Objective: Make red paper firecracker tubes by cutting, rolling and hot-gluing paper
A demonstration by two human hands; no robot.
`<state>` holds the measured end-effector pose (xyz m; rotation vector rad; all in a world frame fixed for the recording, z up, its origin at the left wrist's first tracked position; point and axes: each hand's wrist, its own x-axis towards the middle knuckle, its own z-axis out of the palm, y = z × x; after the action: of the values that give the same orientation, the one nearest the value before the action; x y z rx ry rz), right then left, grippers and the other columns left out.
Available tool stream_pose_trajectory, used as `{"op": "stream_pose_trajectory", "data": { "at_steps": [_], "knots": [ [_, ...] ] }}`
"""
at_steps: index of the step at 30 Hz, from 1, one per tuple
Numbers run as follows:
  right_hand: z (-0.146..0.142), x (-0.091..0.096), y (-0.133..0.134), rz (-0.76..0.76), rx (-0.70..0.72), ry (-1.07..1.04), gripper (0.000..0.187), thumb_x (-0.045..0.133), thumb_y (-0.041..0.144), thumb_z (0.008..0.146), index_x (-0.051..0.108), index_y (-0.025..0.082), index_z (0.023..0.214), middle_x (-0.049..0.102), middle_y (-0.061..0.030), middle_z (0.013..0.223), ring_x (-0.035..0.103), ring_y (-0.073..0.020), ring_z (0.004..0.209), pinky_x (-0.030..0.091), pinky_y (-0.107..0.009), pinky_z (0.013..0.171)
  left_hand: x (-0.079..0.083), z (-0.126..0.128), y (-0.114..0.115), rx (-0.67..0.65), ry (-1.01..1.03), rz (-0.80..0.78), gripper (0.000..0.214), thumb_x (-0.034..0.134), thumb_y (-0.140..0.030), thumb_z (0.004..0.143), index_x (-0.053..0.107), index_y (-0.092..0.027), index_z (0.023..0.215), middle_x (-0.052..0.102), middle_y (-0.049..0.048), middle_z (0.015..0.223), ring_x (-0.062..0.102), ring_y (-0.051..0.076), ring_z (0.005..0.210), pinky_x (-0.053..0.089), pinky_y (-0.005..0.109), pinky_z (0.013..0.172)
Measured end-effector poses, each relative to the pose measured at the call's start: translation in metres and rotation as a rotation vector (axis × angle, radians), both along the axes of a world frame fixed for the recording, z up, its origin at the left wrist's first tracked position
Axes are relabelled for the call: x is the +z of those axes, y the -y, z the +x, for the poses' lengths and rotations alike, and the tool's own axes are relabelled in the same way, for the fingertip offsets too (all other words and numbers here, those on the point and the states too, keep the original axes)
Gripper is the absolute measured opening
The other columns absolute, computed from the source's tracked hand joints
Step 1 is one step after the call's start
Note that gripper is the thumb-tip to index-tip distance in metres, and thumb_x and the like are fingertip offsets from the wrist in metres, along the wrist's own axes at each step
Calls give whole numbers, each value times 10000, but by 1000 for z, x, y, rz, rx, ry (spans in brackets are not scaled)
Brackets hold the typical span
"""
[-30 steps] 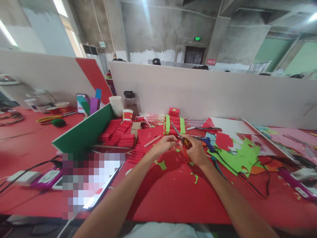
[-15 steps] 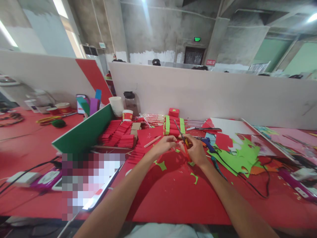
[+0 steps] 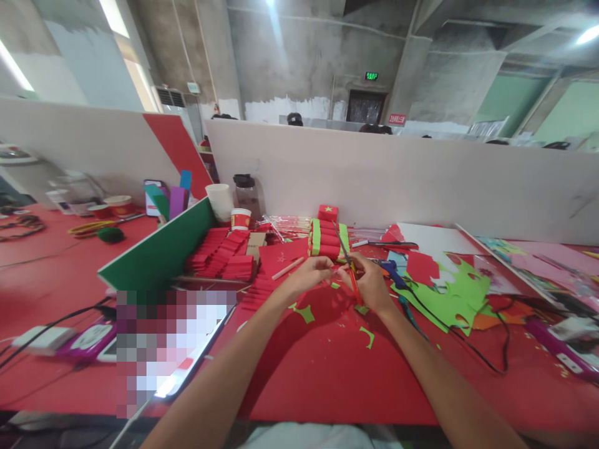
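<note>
My right hand point(image 3: 373, 284) is closed around scissors point(image 3: 354, 287) with red-orange handles, their blades pointing up and away from me. Close beside it, my left hand point(image 3: 316, 273) pinches with thumb and fingertips; whatever lies between them is too small to make out. The fingertips of both hands nearly meet over the red table. Just beyond them lies a bundle of red rolls point(image 3: 328, 240) with lime-green bands, and behind it a small red block with a yellow star point(image 3: 328, 212). Lime-green scraps point(image 3: 307, 313) lie below my hands.
Stacks of red strips point(image 3: 224, 252) lie left, beside a green divider point(image 3: 159, 252). A tablet point(image 3: 187, 374) rests near my left forearm. To the right are a blue glue gun point(image 3: 392, 269) with a black cord and cut lime-green sheets point(image 3: 449, 293). A bottle point(image 3: 246, 196) stands by the white partition point(image 3: 397, 168).
The scissors have tilted slightly in my right hand, their tips shifting a little to the right. My left hand keeps its pinch in nearly the same place.
</note>
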<state>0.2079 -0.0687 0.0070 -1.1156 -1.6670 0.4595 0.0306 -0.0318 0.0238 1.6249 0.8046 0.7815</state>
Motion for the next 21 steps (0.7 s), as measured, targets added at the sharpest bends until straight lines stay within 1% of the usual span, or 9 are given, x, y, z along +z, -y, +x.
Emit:
{"op": "stream_pose_trajectory", "data": {
  "at_steps": [6,8,11,14,17,21],
  "knots": [
    [1,-2,-2,-28,13,-51,312,635,235,774,639,167,1078,716,-64,903,667,-198,768,526,-288,692,-1,0,-1,-11,0,20,111,620,-240,722,611,-150,786,600,6,725,546,124,678,427,247,662],
    [1,-1,-2,-37,31,-75,343,642,226,763,634,161,1099,717,-71,920,673,-202,786,533,-294,709,0,-1,0,-21,-3,32,148,634,-295,747,613,-153,784,596,4,728,548,124,679,423,247,661],
    [1,1,-2,-44,40,-100,357,650,220,752,633,155,1104,715,-81,950,676,-206,814,540,-309,745,1,-1,1,-28,-15,72,281,631,-433,791,620,-153,791,599,6,741,547,123,673,405,245,641],
    [0,2,-2,-45,33,-113,343,658,234,751,637,157,1084,715,-88,958,680,-213,826,545,-321,754,-1,0,1,-10,-19,114,353,636,-500,790,612,-148,782,601,11,731,543,122,660,399,246,628],
    [-1,4,-1,-46,35,-138,340,674,262,744,639,160,1067,718,-88,923,683,-210,778,551,-318,722,-2,1,0,4,-15,127,363,641,-508,786,595,-149,753,592,7,686,530,119,633,396,242,612],
    [0,6,-2,-92,27,-167,365,680,293,743,626,170,1082,711,-53,804,648,-174,627,522,-273,587,-2,2,0,6,-13,140,323,613,-471,811,585,-155,756,594,-2,670,525,115,629,389,234,605]
  ]
}}
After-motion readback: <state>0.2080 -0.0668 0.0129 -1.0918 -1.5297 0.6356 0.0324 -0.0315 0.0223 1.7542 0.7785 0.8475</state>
